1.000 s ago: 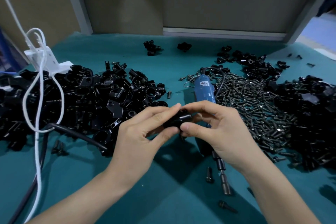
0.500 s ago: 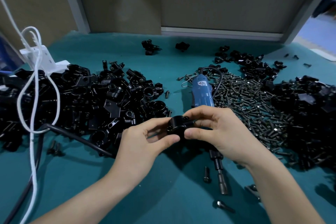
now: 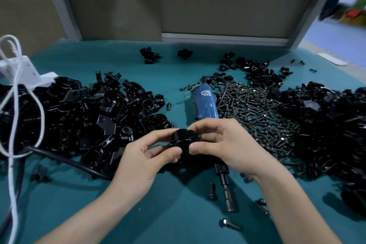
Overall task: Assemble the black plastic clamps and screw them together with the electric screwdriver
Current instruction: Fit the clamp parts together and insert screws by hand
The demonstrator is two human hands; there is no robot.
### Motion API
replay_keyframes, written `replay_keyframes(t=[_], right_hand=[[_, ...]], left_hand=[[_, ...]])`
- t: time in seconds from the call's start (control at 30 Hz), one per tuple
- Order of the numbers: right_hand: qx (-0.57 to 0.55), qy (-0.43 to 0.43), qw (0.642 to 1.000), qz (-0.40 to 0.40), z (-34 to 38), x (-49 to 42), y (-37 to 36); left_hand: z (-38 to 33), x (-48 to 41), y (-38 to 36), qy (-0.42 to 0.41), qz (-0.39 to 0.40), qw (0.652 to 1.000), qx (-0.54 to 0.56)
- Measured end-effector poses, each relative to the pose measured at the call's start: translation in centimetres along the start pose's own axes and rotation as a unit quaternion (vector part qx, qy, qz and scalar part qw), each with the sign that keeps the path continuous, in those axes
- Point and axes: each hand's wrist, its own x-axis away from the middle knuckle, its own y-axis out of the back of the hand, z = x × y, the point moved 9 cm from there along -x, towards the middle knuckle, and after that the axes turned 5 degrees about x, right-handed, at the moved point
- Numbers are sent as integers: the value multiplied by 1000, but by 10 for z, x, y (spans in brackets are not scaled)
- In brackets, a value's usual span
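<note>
- Head view gives me the teal cloth-covered table [image 3: 178, 222], with everything lying loose on it. I see no bin or tray.
- One heap of black plastic clamp parts [image 3: 79, 117] sits straight on the cloth at the left, and a second black heap [image 3: 326, 125] sits at the right, well apart from it.
- Between them spreads a pile of small dark metal screws [image 3: 257, 117], touching the blue electric screwdriver [image 3: 207, 105]. The driver lies unheld behind the hands, bit end toward me.
- The left hand [image 3: 142, 162] and right hand [image 3: 227, 144] grip one black plastic clamp [image 3: 183, 137] from either side, thumbs and fingers curled round it, above the middle of the cloth.
- I judge that the two halves of the clamp are being seated. I would square up the screw holes and keep the halves pressed flush before freeing the right hand.
- A short dark bolt [image 3: 212, 194] lies beside the driver's bit, and it is the nearest fastener to take.
</note>
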Motion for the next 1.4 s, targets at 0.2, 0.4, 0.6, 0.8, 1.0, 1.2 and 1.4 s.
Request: replay_keyframes(t=[0.2, 0.4, 0.6, 0.8, 1.0, 1.2, 1.4], right_hand=[[-3, -21, 1000, 6, -1, 4, 2], [94, -3, 964, -249, 11, 29, 109], [353, -102, 863, -347, -18, -12, 146], [441, -152, 824, -321, -40, -47, 136], [321, -104, 887, -314, -16, -34, 133], [347, 87, 925, -127, 77, 6, 40], [498, 136, 856, -8, 89, 20, -22]], left_hand=[[4, -2, 0, 12, -12, 1000, 22], [3, -1, -1, 30, -7, 999, 37], [-1, 1, -4, 27, 15, 999, 10], [-3, 4, -8, 27, 29, 999, 5], [-4, 3, -3, 21, 25, 999, -22], [-7, 4, -7, 7, 30, 999, -16], [-3, 5, -7, -3, 37, 996, -76]])
